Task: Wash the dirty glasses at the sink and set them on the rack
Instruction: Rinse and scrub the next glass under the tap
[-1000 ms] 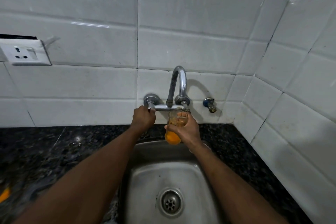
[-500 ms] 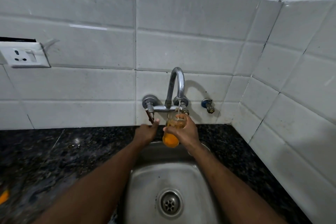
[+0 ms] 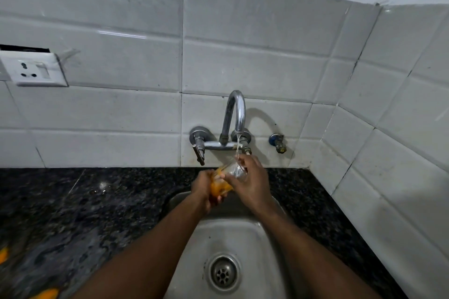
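Fingers of the left hand (image 3: 204,189) curl round the orange-stained base of the glass (image 3: 233,169), which is tilted above the sink (image 3: 243,233) under the tap (image 3: 237,114); the right hand (image 3: 252,182) clamps the rim end. Rinsing well likely means turning the mouth into the stream (image 3: 237,147), rubbing the orange film loose, and gripping firmly with both hands, since wet glass slips.

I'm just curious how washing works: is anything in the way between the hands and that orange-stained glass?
Nothing visible. The left hand and right hand both hold the glass, tilted over the sink under the stream from the tap. No rack is in view, so that path cannot be judged.
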